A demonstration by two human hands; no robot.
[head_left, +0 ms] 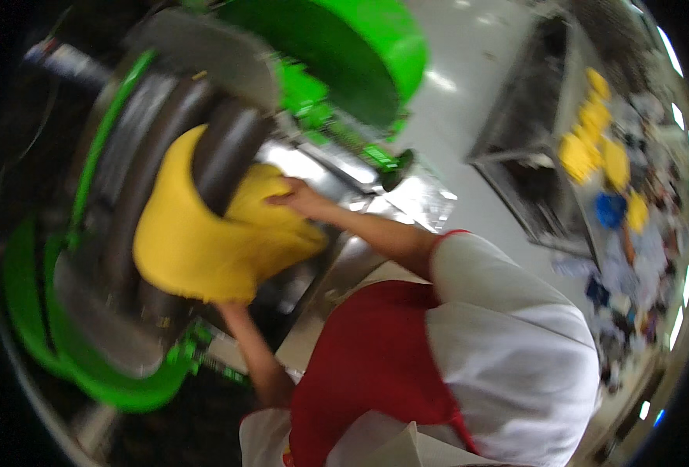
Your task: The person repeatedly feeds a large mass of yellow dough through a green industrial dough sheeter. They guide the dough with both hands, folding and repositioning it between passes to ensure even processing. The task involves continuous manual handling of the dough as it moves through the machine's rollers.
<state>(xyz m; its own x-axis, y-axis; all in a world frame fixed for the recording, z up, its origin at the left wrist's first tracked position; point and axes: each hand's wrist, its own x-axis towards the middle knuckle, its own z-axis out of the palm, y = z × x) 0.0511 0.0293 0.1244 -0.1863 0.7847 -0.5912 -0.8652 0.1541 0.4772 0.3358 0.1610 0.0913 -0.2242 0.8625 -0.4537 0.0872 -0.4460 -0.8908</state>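
Note:
A thick, soft yellow sheet (pixel 198 245), dough-like in look, loops around a dark roller (pixel 233 152) of a green-framed roller machine. Its near end bunches up in front of the roller. With my right hand (pixel 302 198) I grip the upper right part of the sheet, fingers curled at its edge. At the sheet's lower edge, my left hand (pixel 233 306) holds it from beneath; the sheet covers most of that hand's fingers. Motion blurs the sheet and the rollers.
Green curved guards (pixel 406 52) flank the rollers, and a green bar (pixel 108 146) crosses behind them. A shiny metal surface (pixel 429 201) lies beside my right forearm. Farther right stand a metal-framed table (pixel 554 157), several yellow pieces (pixel 578 157), a blue container (pixel 611 209) and blurred people.

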